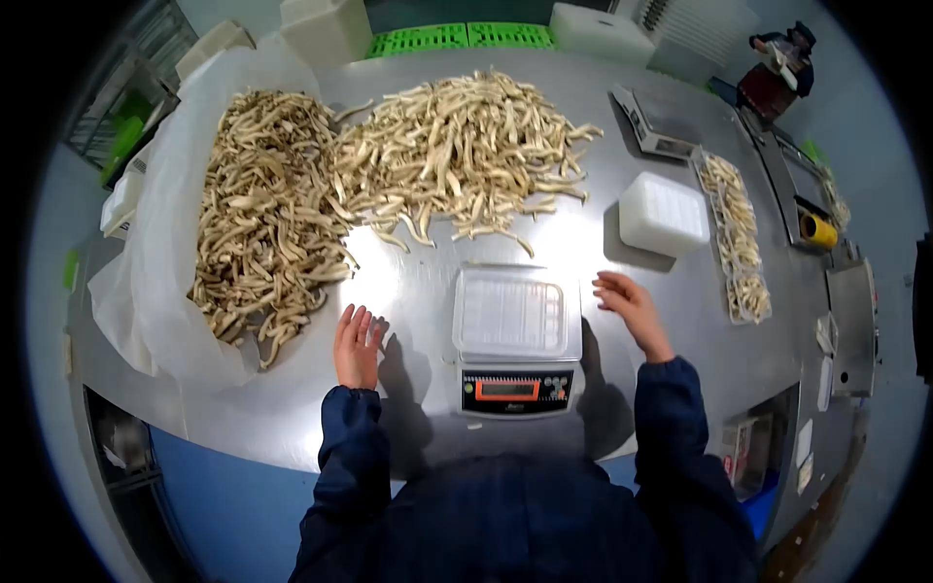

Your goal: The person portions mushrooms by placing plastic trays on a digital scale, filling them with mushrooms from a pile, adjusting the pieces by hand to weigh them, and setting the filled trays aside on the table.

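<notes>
An empty clear plastic tray (512, 311) lies on the platform of a digital scale (517, 391) in front of me. My left hand (358, 346) is left of the scale, above the steel table, fingers apart and holding nothing. To the right of the scale, my right hand (632, 313) is also open, its fingers pointing toward the tray without touching it. Beyond the scale spreads a heap of pale, long mushrooms (466, 146). Darker mushrooms (262, 214) are piled on white plastic sheeting (160, 282) at the left.
A stack of clear trays (664, 215) stands right of the mushrooms. Farther right, filled trays (736, 238) form a row beside a second scale (656, 126). Green crates (462, 37) and white containers (601, 31) line the back. Another person (782, 63) is at the far right.
</notes>
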Available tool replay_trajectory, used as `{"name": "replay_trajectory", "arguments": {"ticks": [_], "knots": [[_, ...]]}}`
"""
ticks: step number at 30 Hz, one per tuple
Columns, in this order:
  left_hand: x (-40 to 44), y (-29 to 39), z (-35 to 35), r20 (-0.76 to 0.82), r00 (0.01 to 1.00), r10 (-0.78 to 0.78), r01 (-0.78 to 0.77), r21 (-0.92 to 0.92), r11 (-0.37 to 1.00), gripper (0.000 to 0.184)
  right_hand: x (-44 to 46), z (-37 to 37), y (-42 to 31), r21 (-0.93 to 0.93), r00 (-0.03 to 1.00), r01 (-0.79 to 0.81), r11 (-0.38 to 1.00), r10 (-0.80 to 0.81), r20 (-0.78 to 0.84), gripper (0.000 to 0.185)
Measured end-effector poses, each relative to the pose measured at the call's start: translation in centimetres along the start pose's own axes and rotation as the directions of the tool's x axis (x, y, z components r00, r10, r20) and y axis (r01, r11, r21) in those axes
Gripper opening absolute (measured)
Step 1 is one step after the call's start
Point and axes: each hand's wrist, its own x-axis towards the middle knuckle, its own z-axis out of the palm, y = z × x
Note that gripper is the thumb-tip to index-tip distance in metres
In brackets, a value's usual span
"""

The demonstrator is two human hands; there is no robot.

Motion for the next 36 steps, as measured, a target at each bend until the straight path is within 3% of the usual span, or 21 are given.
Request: {"name": "replay_trajectory", "arguments": {"ticks": [2,4,6,7,8,9,10,11,12,14,16,20,21,22,24,26,27,29,33,35,36], "knots": [[3.8,-0.6,0.5,0.018,0.991,-0.130,0.131,-0.102,0.986,0.056,5.9,-0.7,-1.3,-0.026,0.999,0.052,0.998,-0.052,-0.009,0.047],[6.6,-0.1,2.5,0.029,0.974,-0.223,0.224,-0.134,0.965,0.066,12.6,-1.8,-0.5,-0.047,0.998,-0.026,0.999,0.023,-0.056,0.062],[10.4,-1.3,3.4,0.051,0.966,-0.252,0.257,-0.210,0.943,0.053,17.7,-2.8,-1.4,-0.206,0.986,-0.129,0.970,0.104,-0.127,0.065],[11.9,-1.6,4.4,0.067,0.966,-0.250,0.258,-0.212,0.943,0.059,20.9,-3.7,-0.3,-0.299,0.973,-0.127,0.946,0.061,-0.221,0.061],[13.2,-1.9,5.0,0.127,0.967,-0.221,0.237,-0.130,0.963,0.078,24.1,-4.7,1.4,-0.387,0.951,-0.135,0.912,0.009,-0.310,0.058],[15.0,-2.6,5.6,0.132,0.967,-0.216,0.235,-0.156,0.959,0.076,26.5,-5.6,2.5,-0.368,0.947,-0.121,0.922,-0.005,-0.322,0.047],[16.1,-2.8,6.7,0.137,0.967,-0.216,0.238,-0.180,0.954,0.074,27.4,-5.4,2.0,-0.262,0.948,-0.176,0.949,0.091,-0.306,0.041],[17.1,-3.3,7.9,0.091,0.980,-0.179,0.193,-0.175,0.965,0.062,28.3,-5.0,1.7,-0.155,0.942,-0.236,0.959,0.186,-0.281,0.036],[17.9,-3.3,9.0,0.179,0.972,-0.153,0.186,-0.184,0.965,0.050,29.0,-4.6,1.4,-0.049,0.929,-0.297,0.954,0.277,-0.245,0.032],[21.7,-6.1,9.2,0.305,0.947,-0.099,0.164,-0.194,0.967,0.045,28.7,-1.7,0.5,0.099,0.945,-0.271,0.957,0.284,-0.162,0.033],[21.0,-5.7,13.1,0.211,0.962,-0.176,0.209,-0.146,0.967,0.055,29.0,1.2,0.3,0.183,0.951,-0.289,0.940,0.304,-0.057,0.037],[19.2,-4.1,19.2,0.218,0.910,-0.354,0.378,-0.082,0.922,0.067,27.5,6.9,-4.2,0.133,0.907,-0.408,0.903,0.384,0.171,0.041],[20.3,-4.9,19.3,0.349,0.843,-0.408,0.465,-0.096,0.880,0.067,27.1,8.1,-5.0,0.159,0.892,-0.431,0.888,0.394,0.221,0.041],[19.9,-4.8,20.4,0.310,0.859,-0.407,0.450,-0.080,0.889,0.062,27.2,8.9,-5.2,0.184,0.876,-0.454,0.872,0.400,0.270,0.041],[19.4,-4.5,22.1,0.405,0.802,-0.439,0.508,-0.074,0.858,0.054,29.3,9.7,-3.5,0.193,0.820,-0.513,0.837,0.411,0.398,0.041],[19.3,-5.1,23.9,0.343,0.850,-0.400,0.451,-0.081,0.889,0.044,27.2,11.3,-6.4,0.215,0.833,-0.468,0.857,0.347,0.431,0.039],[19.2,-5.0,24.7,0.343,0.846,-0.407,0.454,-0.065,0.889,0.043,28.1,11.9,-5.0,0.327,0.825,-0.474,0.818,0.282,0.489,0.039],[19.2,-4.4,25.8,0.255,0.847,-0.466,0.483,-0.001,0.876,0.039,28.9,11.8,-4.3,0.289,0.881,-0.405,0.868,0.286,0.377,0.039],[18.5,-3.0,26.9,0.368,0.827,-0.425,0.466,-0.024,0.885,0.033,25.0,12.0,-10.0,0.276,0.922,-0.360,0.891,0.296,0.248,0.034],[18.0,-2.3,27.3,0.383,0.839,-0.386,0.419,-0.002,0.908,0.031,24.9,11.6,-10.0,0.316,0.932,-0.331,0.889,0.255,0.257,0.031],[18.2,-2.3,27.3,0.366,0.857,-0.363,0.358,0.084,0.930,0.031,24.9,11.4,-10.0,0.335,0.937,-0.315,0.888,0.234,0.261,0.030]]}}
